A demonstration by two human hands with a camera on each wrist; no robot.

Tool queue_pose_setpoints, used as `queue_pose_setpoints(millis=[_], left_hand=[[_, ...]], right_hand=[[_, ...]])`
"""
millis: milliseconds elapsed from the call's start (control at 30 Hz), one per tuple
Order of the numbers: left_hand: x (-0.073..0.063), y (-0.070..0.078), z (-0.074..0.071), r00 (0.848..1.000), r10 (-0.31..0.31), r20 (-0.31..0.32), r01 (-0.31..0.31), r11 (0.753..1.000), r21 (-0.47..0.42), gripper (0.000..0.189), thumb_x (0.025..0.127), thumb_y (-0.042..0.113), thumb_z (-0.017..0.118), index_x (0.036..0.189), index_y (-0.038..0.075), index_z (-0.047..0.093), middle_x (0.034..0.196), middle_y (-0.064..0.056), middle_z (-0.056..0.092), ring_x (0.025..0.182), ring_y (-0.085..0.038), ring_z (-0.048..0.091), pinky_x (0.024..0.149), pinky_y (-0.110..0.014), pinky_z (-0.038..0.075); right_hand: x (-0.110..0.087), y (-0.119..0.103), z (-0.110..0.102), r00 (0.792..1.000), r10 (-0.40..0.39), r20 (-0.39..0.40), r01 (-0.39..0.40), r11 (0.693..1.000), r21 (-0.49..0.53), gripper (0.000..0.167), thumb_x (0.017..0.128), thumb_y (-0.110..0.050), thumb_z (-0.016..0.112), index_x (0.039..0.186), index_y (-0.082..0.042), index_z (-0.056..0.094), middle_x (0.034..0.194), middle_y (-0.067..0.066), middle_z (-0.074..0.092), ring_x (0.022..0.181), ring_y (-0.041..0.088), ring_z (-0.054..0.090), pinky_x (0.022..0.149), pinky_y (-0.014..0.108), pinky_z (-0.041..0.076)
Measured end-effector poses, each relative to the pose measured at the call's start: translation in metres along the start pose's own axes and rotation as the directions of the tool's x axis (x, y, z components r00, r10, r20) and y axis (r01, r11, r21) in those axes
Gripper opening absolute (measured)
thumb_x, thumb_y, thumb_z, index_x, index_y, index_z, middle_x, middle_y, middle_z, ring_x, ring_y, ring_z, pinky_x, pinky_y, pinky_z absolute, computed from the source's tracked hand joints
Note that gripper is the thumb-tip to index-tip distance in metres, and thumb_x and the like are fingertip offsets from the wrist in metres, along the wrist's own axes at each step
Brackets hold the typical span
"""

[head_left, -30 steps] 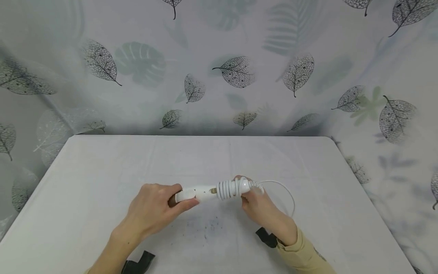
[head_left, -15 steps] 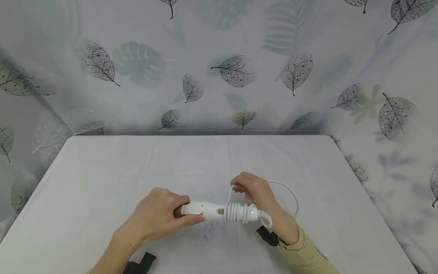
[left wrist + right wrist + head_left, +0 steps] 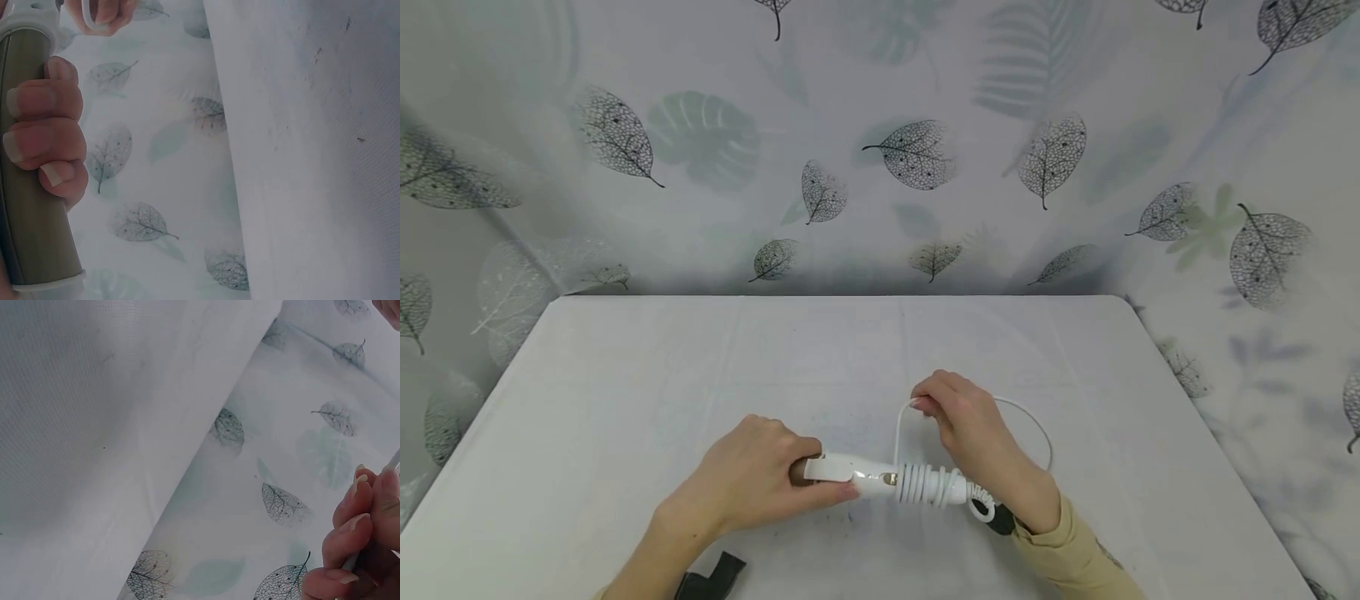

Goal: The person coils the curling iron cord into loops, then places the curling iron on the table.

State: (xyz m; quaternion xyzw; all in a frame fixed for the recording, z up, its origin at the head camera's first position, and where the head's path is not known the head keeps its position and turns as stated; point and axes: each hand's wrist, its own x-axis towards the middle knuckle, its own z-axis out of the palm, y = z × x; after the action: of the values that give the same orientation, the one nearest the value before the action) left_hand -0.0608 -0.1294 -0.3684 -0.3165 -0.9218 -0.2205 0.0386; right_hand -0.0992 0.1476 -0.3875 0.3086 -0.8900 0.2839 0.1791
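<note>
A white curling iron (image 3: 868,479) lies level above the table, its cord (image 3: 917,483) wound in several coils round the handle. My left hand (image 3: 748,479) grips it at the barrel end. In the left wrist view, curled fingers (image 3: 53,140) wrap the olive-gold barrel (image 3: 44,231). To the right, my right hand (image 3: 973,433) is raised above the handle and pinches a loose stretch of the white cord. This stretch rises from the coils to the fingertips, and a loop continues behind the wrist. Fingers (image 3: 350,537) curl around the cord in the right wrist view.
A white-covered table (image 3: 647,358) spreads under both hands, with small dark specks near the middle. Leaf-patterned cloth (image 3: 865,233) hangs behind it and at the sides. A black strap-like piece (image 3: 718,575) shows beside the left forearm, and another is by the right wrist.
The curling iron and left hand have moved down and slightly right. My right hand has left the handle, risen, and drawn a stretch of cord up from the coils.
</note>
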Motion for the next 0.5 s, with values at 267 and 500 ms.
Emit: queue_pose_setpoints(millis=[267, 500], left_hand=[[0.0006, 0.0005, 0.0019, 0.997, -0.068, 0.046, 0.066, 0.997, 0.033, 0.065, 0.083, 0.079, 0.055, 0.055, 0.026, 0.029, 0.052, 0.021, 0.012, 0.048, 0.005, 0.015, 0.047, -0.019, 0.017], [0.0011, 0.0020, 0.0020, 0.985, -0.129, 0.112, 0.124, 0.991, 0.047, 0.065, 0.081, 0.083, 0.051, 0.054, 0.027, 0.033, 0.050, 0.020, 0.015, 0.047, 0.003, 0.019, 0.046, -0.020, 0.020]], right_hand=[[0.0030, 0.0004, -0.0015, 0.991, -0.065, -0.118, 0.072, 0.996, 0.050, 0.018, 0.083, 0.005, 0.075, 0.094, -0.006, 0.067, 0.085, 0.000, 0.063, 0.071, 0.008, 0.054, 0.064, 0.019, 0.047], [0.0029, 0.0006, -0.0052, 0.985, -0.055, -0.162, 0.066, 0.996, 0.063, 0.015, 0.081, 0.001, 0.078, 0.087, -0.009, 0.067, 0.075, -0.004, 0.059, 0.062, 0.003, 0.045, 0.057, 0.014, 0.039]])
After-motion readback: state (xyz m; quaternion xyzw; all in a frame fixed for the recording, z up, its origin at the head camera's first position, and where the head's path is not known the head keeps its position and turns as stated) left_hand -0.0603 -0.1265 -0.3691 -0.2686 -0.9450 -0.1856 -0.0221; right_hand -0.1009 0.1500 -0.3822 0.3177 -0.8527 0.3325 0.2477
